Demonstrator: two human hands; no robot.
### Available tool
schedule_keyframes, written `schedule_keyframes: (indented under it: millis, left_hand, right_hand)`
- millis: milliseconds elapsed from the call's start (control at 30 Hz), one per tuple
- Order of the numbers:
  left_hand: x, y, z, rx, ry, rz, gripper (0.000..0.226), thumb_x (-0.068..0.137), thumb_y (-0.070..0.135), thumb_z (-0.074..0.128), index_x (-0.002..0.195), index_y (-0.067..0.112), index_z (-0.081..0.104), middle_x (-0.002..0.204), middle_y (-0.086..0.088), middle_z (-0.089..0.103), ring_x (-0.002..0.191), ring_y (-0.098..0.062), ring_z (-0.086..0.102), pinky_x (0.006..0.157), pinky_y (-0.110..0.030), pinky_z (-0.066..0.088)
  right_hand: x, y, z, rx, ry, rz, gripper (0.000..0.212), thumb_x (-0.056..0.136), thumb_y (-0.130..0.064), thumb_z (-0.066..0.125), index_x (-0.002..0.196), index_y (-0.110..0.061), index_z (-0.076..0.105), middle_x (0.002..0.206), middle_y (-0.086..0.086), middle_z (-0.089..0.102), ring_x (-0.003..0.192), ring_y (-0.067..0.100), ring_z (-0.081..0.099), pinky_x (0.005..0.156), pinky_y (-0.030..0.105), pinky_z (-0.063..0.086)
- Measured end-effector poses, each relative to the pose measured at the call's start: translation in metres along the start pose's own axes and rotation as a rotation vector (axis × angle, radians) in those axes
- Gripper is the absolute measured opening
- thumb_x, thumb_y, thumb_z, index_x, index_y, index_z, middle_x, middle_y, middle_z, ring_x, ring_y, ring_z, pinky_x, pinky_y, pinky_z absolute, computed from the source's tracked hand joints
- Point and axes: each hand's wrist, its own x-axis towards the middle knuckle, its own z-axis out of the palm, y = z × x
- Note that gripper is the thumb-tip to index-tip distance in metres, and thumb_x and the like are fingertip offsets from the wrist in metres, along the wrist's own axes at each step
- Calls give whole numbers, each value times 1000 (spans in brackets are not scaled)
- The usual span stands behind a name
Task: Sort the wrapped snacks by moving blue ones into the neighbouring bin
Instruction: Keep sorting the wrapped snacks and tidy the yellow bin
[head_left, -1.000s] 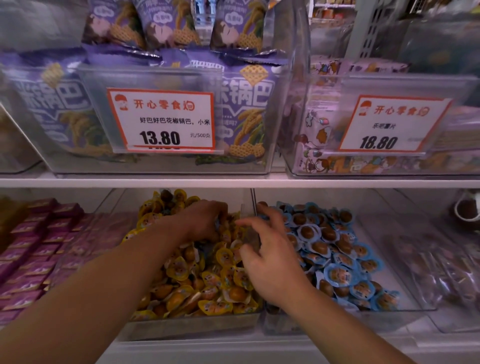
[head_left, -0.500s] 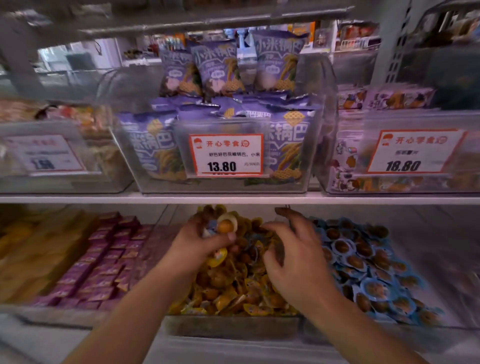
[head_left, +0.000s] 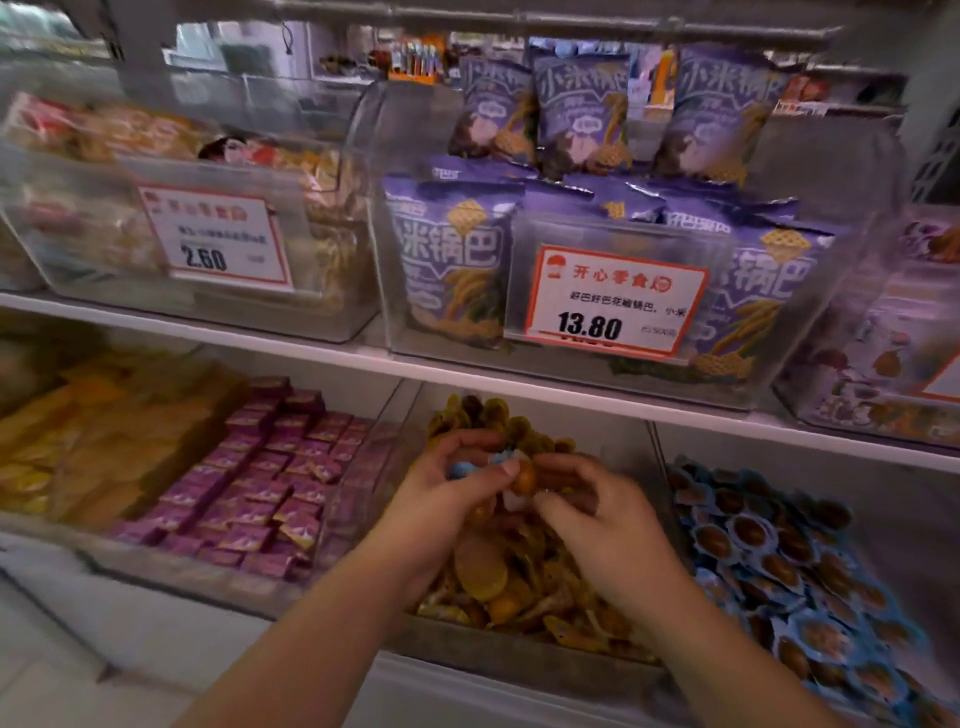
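Both forearms are extended from the bottom of the frame up to the lower centre, where the hands are brought together above the clear plastic bin of yellow-wrapped snacks (head_left: 511, 582). The left hand (head_left: 447, 493) is raised with its palm turned inward and its fingers curled; a small blue-wrapped snack (head_left: 467, 469) is pinched between its thumb and fingertips, just above the yellow pile. The right hand (head_left: 597, 514) is held close beside it, knuckles up, fingers bent inward toward the same spot. A round orange-brown snack (head_left: 523, 477) is seen between the two hands, touching the left thumb tip; whether it is gripped by the right hand cannot be told, as the frame is blurred there.

The neighbouring clear bin of blue-wrapped snacks (head_left: 779, 561) is placed at the lower right, just beside the yellow one and separated from it by a transparent wall. At the lower left, small purple wrapped squares (head_left: 270, 483) are laid in rows. On the shelf above, purple snack bags (head_left: 576, 119) are stacked in a clear bin behind a white and red price card marked 13.80 (head_left: 613, 304).
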Motion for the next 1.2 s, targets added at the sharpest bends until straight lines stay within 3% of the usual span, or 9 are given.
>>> schedule_keyframes:
  millis: [200,333,467,667,733,833,900,1067,1200]
  left_hand:
    - [8,12,-2,-155,-121,-99,42,75,24,70,113,7,62,97,-21,73,78,-32,74,64,-33,60]
    - [11,8,5,-51,-86,-81,38,83,37,67,107,8,64,89,-15,73,63,-21,70,51,-26,51]
    - [10,0,7,100,-30,-12,55,73,57,68,108,15,69,98,-8,76,83,-20,73,60,-28,51]
    - [6,-4,6,376,-45,140,49,80,62,50,101,22,69,93,-1,76,87,-16,73,69,-34,60]
    - [4,-4,7,373,-63,120,45,89,56,47,104,20,69,91,-4,76,80,-20,73,63,-33,59]
    - [4,-2,7,355,-112,63,35,99,42,45,102,14,65,72,-9,72,53,-28,67,42,-28,51]
    - [5,-4,6,445,-131,122,39,93,50,49,97,14,67,68,-9,69,42,-29,61,37,-27,42]
    - [8,-11,5,662,-53,336,42,83,69,54,89,30,68,63,-4,67,57,-17,65,50,-37,49]
    - [4,-18,11,602,-298,194,57,83,81,37,84,32,66,57,-1,60,51,-20,59,48,-34,46]
  right_hand:
    - [2,3,-5,-41,109,-55,35,87,-7,68,102,-38,66,100,-17,71,91,-10,64,75,2,45]
    - [2,3,3,-136,115,-137,33,84,-36,68,108,-56,55,115,-19,63,106,-7,61,87,9,46]
    - [0,10,12,-191,-13,-173,52,83,-48,66,133,-45,52,126,-23,61,117,-8,56,99,17,46]
    - [-2,17,13,-101,23,-122,45,85,-36,75,121,-54,55,111,-21,70,104,0,66,89,34,57]
    - [-3,18,12,-97,66,-116,40,82,-34,78,110,-54,57,104,-20,70,96,0,67,83,33,58]
    - [-2,17,9,-63,143,-72,34,76,-30,84,100,-38,61,95,-13,72,88,3,69,77,35,59]
    - [-1,16,7,-4,116,-14,37,75,-24,86,100,-32,60,95,-7,73,86,6,71,76,34,60]
    - [-9,7,11,459,-84,187,54,75,-15,84,123,-18,59,110,12,70,83,22,72,69,34,57]
    - [-15,2,4,521,-16,180,34,81,3,76,111,-5,62,93,20,67,61,23,66,54,29,54]
